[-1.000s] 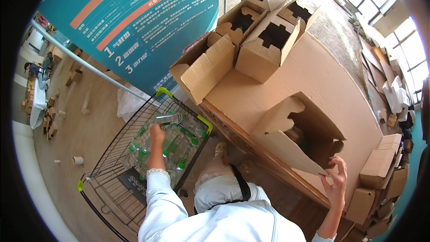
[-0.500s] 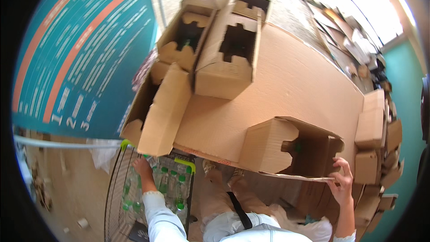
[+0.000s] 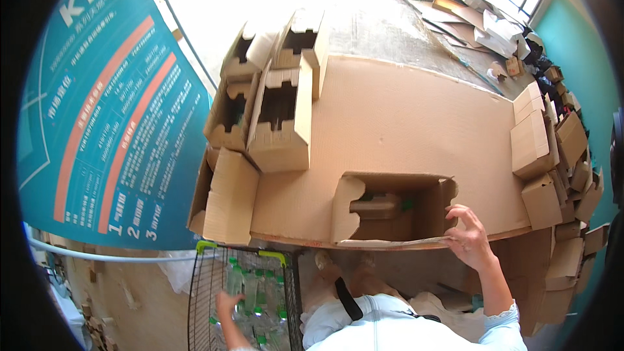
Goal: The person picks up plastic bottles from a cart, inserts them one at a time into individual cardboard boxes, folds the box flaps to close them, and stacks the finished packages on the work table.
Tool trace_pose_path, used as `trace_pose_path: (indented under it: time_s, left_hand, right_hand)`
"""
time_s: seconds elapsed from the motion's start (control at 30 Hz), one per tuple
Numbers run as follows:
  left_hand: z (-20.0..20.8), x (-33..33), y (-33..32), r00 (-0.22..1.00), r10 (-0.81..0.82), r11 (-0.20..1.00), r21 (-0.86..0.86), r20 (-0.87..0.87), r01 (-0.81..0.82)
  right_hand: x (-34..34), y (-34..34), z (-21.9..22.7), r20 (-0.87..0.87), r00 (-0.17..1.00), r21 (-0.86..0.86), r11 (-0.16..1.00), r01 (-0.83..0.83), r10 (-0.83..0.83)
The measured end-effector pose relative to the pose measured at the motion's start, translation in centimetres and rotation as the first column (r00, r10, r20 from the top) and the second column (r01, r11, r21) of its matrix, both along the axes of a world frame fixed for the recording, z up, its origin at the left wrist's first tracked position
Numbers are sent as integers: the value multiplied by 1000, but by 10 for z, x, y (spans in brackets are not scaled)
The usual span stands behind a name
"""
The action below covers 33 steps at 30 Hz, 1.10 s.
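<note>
An open cardboard box lies at the near edge of the table. Inside it a clear bottle with a green cap rests on its side. My right hand grips the box's right end, fingers curled at the edge and thumb near the front flap. Down to the left, a black wire cart holds several clear bottles with green caps. My left hand is over these bottles, thumb sticking out to the right. Blur and the low angle hide whether its fingers grasp one.
Several open boxes stand at the table's left, with a flap-raised box nearest me. Cardboard covers the table. Stacked empty boxes crowd the right side. A teal banner rises at the left.
The view has tilted up and shifted. My left hand has drawn back toward me within the cart. My right hand stays on the box's right end.
</note>
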State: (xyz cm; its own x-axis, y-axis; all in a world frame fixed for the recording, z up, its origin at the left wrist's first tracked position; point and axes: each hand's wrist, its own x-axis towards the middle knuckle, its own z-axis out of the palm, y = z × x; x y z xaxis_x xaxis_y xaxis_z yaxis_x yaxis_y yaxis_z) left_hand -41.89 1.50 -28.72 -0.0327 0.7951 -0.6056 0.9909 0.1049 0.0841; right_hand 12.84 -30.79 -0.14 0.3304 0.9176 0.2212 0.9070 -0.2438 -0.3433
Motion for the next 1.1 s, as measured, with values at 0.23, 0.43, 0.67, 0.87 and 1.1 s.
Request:
trace_pose_path:
  time_s: [0.23,0.43,0.67,0.87,1.1]
  left_hand:
    - [138,49,-90,-180,477,854,-502,860,-135]
    - [272,223,-57,-658,95,973,68,747,219]
    - [340,409,-83,-211,-486,770,530,848,355]
    - [334,464,-112,64,-747,392,360,662,847]
    - [287,485,-88,117,-892,105,-51,438,993]
  right_hand:
    - [14,-12,-10,-39,993,86,990,-110,113]
    - [21,-12,-20,-55,973,132,968,-215,224]
    - [23,-18,-34,-60,982,234,959,-159,178]
    - [20,-24,-35,-162,975,272,956,-106,154]
    - [21,-22,-41,-135,978,364,926,-103,162]
